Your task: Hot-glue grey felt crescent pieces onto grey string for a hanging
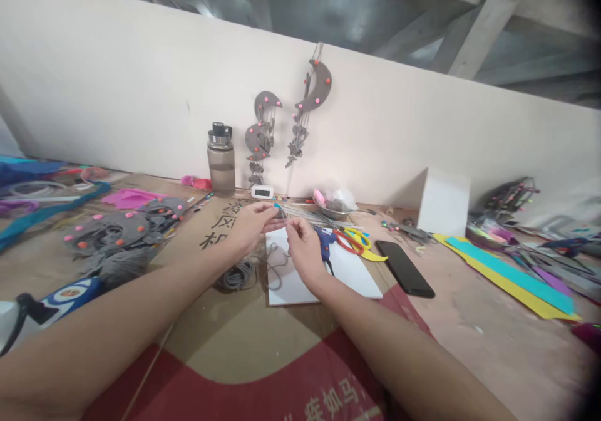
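In the head view my left hand (253, 225) is closed in a pinch, fingers pointing right, with thin grey cord at its fingertips. My right hand (304, 249) faces it closely, thumb and forefinger pinched on the same strand. Loops of the grey cord (278, 275) hang below and lie over the edge of a white board (293, 292). A wound coil of cord (236, 275) rests on the cardboard left of it. Just beyond my right hand are a blue glue gun (327, 244), partly hidden, and red-handled scissors (350, 243).
Yellow scissors (359, 238) and a black phone (404, 269) lie right. A water bottle (221, 164) and small digital clock (261, 192) stand by the wall. Grey felt moon hangings (322, 86) hang there. Decorated felt pieces (110, 230) lie left; coloured sheets (511, 277) lie far right.
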{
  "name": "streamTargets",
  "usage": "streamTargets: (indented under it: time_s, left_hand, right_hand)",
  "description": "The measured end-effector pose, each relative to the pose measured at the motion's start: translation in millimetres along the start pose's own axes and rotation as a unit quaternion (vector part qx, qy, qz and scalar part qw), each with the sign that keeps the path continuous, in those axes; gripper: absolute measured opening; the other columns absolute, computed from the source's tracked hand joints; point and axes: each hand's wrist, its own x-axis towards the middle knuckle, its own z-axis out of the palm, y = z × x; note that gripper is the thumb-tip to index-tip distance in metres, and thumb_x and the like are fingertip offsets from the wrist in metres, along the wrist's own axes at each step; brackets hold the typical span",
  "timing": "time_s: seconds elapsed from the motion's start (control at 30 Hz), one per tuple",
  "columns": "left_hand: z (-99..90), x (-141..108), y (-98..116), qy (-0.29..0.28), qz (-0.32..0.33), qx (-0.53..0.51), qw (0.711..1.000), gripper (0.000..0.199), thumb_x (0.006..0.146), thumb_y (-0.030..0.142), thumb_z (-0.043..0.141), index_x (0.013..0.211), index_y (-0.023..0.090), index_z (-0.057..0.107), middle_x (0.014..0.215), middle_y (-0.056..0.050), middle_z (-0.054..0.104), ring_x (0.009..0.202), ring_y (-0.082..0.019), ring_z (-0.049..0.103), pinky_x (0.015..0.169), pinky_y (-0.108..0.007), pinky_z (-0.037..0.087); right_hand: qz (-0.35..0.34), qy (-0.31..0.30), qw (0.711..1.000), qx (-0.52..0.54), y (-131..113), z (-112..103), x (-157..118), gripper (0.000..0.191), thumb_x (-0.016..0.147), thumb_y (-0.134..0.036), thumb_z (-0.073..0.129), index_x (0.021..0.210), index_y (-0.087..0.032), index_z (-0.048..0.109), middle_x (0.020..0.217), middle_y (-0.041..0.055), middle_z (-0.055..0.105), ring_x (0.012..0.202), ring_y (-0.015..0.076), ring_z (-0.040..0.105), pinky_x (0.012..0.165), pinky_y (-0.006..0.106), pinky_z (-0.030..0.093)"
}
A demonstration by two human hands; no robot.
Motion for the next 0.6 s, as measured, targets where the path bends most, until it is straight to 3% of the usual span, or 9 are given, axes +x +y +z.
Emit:
streamTargets:
  time_s: [0.07, 0.17, 0.27, 0.4, 0.43, 0.5, 0.57, 0.6]
  left_hand:
    - [0.2, 0.4, 5.1, 0.004, 0.007, -0.018, 1.000, 0.013, 0.073, 0.016, 0.075, 0.076, 0.012, 0.064, 0.077, -0.005, 0.071, 0.072, -0.019, 0.074, 0.078, -0.033, 0.061]
    - [1.6, 0.1, 15.4, 0.022, 0.012, -0.033, 0.999, 0.011, 0.075, 0.015, 0.074, 0.078, 0.011, 0.063, 0.079, -0.006, 0.071, 0.074, -0.019, 0.074, 0.078, -0.032, 0.061]
    - [2.0, -0.2, 24.0, 0.028, 0.011, -0.052, 0.998, 0.010, 0.076, 0.014, 0.072, 0.075, 0.012, 0.061, 0.074, -0.005, 0.069, 0.072, -0.018, 0.074, 0.078, -0.031, 0.060]
    - [-0.7, 1.8, 28.4, 0.048, 0.027, -0.064, 0.996, 0.014, 0.077, 0.013, 0.072, 0.073, 0.014, 0.059, 0.073, -0.004, 0.069, 0.072, -0.017, 0.073, 0.081, -0.031, 0.059]
    - [-1.9, 3.0, 28.4, 0.054, 0.032, -0.066, 0.996, 0.014, 0.077, 0.013, 0.072, 0.073, 0.014, 0.059, 0.073, -0.004, 0.069, 0.072, -0.017, 0.073, 0.081, -0.031, 0.059]
    - [-4.4, 5.4, 27.9, 0.060, 0.035, -0.070, 0.995, 0.012, 0.078, 0.012, 0.070, 0.073, 0.014, 0.060, 0.074, -0.004, 0.069, 0.071, -0.017, 0.074, 0.080, -0.031, 0.059]
    - [-6.2, 7.2, 27.1, 0.059, 0.033, -0.069, 0.995, 0.010, 0.080, 0.013, 0.069, 0.074, 0.014, 0.061, 0.075, -0.004, 0.069, 0.072, -0.017, 0.074, 0.079, -0.030, 0.059]
    - [-6.5, 7.5, 26.9, 0.060, 0.032, -0.067, 0.995, 0.010, 0.080, 0.013, 0.069, 0.074, 0.015, 0.061, 0.075, -0.004, 0.069, 0.072, -0.017, 0.074, 0.079, -0.030, 0.059]
  right_hand:
    - [-0.062, -0.013, 0.995, -0.073, -5.5, -7.3, -1.6, 0.012, 0.089, -0.026, 0.049, 0.087, -0.021, 0.059, 0.079, -0.0001, 0.060, 0.075, 0.0154, 0.054, 0.074, 0.029, 0.045]
    - [-0.166, -0.065, 0.965, -0.190, -12.6, -18.3, -10.9, 0.017, 0.092, -0.020, 0.046, 0.095, -0.019, 0.063, 0.092, 0.0048, 0.065, 0.088, 0.0182, 0.057, 0.084, 0.032, 0.045]
    - [-0.213, -0.160, 0.918, -0.292, -23.3, -23.3, -29.9, 0.023, 0.098, -0.020, 0.042, 0.101, -0.017, 0.064, 0.097, 0.0091, 0.065, 0.092, 0.0197, 0.057, 0.084, 0.033, 0.045]
    - [-0.282, -0.294, 0.846, -0.343, -48.3, -26.5, -57.1, 0.026, 0.099, -0.032, 0.047, 0.092, -0.019, 0.069, 0.094, 0.0090, 0.066, 0.092, 0.0212, 0.055, 0.088, 0.036, 0.044]
    - [-0.286, -0.300, 0.849, -0.327, -53.9, -29.9, -60.3, 0.026, 0.099, -0.035, 0.048, 0.095, -0.020, 0.069, 0.097, 0.0086, 0.066, 0.094, 0.0209, 0.056, 0.089, 0.036, 0.044]
    - [-0.253, -0.258, 0.890, -0.279, -59.5, -41.4, -58.5, 0.026, 0.100, -0.036, 0.046, 0.103, -0.021, 0.067, 0.102, 0.0079, 0.067, 0.096, 0.0194, 0.058, 0.087, 0.033, 0.045]
    - [-0.176, -0.146, 0.936, -0.268, -54.9, -57.4, -46.4, 0.026, 0.100, -0.037, 0.044, 0.104, -0.020, 0.064, 0.101, 0.0071, 0.068, 0.093, 0.0187, 0.061, 0.083, 0.031, 0.046]
    - [-0.135, -0.088, 0.945, -0.286, -48.9, -65.5, -37.8, 0.025, 0.099, -0.036, 0.045, 0.103, -0.020, 0.063, 0.102, 0.0073, 0.068, 0.092, 0.0194, 0.061, 0.081, 0.031, 0.046]
